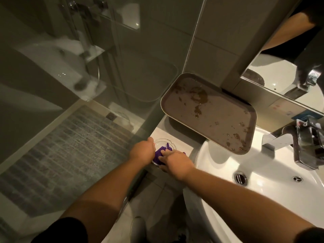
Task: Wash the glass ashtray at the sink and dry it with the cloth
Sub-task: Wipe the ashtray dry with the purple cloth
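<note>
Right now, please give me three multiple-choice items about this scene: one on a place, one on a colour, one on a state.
1. Where is the glass ashtray?
A. in the sink basin
B. on the ledge left of the sink
C. on the tray

2. What colour is the cloth?
A. purple
B. white
C. green

3. How is the brown tray?
A. wiped dry
B. stacked with dishes
C. wet with droplets

Key: 1 B, it rests beside the basin; 2 A, purple shows inside the glass; 3 C, puddles dot it.
</note>
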Available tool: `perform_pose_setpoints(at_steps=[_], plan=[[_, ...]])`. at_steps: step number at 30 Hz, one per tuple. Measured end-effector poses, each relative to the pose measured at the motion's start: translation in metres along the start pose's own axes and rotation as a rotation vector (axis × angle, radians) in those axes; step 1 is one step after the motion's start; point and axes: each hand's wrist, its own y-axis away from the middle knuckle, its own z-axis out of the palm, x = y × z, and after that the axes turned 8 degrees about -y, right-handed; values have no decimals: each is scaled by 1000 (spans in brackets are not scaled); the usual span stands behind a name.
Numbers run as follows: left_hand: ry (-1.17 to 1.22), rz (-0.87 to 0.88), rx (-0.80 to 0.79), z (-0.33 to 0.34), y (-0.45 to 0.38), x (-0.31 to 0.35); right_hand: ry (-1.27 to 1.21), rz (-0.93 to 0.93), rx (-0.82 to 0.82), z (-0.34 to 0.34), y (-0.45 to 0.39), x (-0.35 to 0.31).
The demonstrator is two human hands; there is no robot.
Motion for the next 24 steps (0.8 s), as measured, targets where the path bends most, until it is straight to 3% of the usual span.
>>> perform_pose_setpoints(at_steps=[3,7,11,15,18,24], plan=[[77,-118,5,8,13,1,-37,41,112,14,-2,-11],[211,-211,32,14,30,-3,-4,-101,-25,-1,-4,1],[171,-66,27,1,13,-6,79,-198,-193,-30,-6,21],[-15,72,-49,-7,-5,-5,176,-199,-286,-40,-12,26],[-35,5,-43,-4,-3,0,133,-134,-230,-31,-8,19],[47,-145,-50,1,11,7,18,17,54,7,-4,-8]])
